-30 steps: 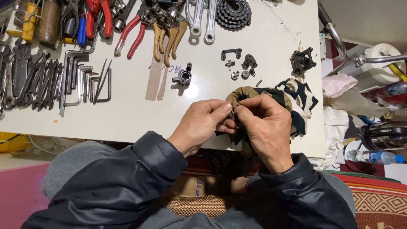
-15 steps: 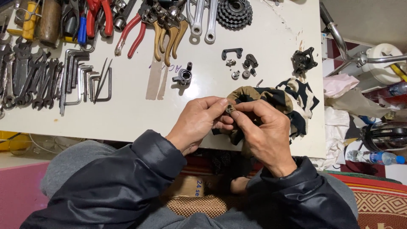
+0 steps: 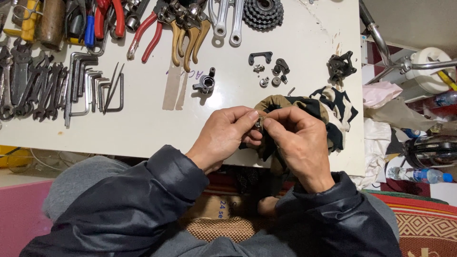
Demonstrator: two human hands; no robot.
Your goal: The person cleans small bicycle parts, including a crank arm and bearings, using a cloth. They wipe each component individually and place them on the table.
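Between my 2 hands sits a small metal part (image 3: 258,123), greyish and shiny, so tiny that I can only make out a glint of it; its shape I cannot tell. It is just above the near edge of the white tabletop (image 3: 143,128), right where my fingertips meet. My left hand (image 3: 227,134) has its thumb and forefinger closed on the part from the left, and my right hand (image 3: 297,140) pinches it from the right, its fingers (image 3: 272,124) pressed together against the same spot. Under and behind my right hand lies a crumpled rag (image 3: 328,112), patterned in black, cream and tan, touching my knuckles.

Compared with 1 second ago, my hands have hardly shifted: both stay clamped on the part at the same place over the rag, with only a slight change in how my fingertips are set.

Most of the part is covered by my fingertips, and the rag's near portion is hidden behind my right hand. Farther up the tabletop I see a small black clamp piece (image 3: 205,84), a scatter of little bolts and washers (image 3: 269,76), a row of hex keys (image 3: 93,88), red-handled pliers (image 3: 143,31) and a toothed sprocket cluster (image 3: 263,12) cut off by the top edge.
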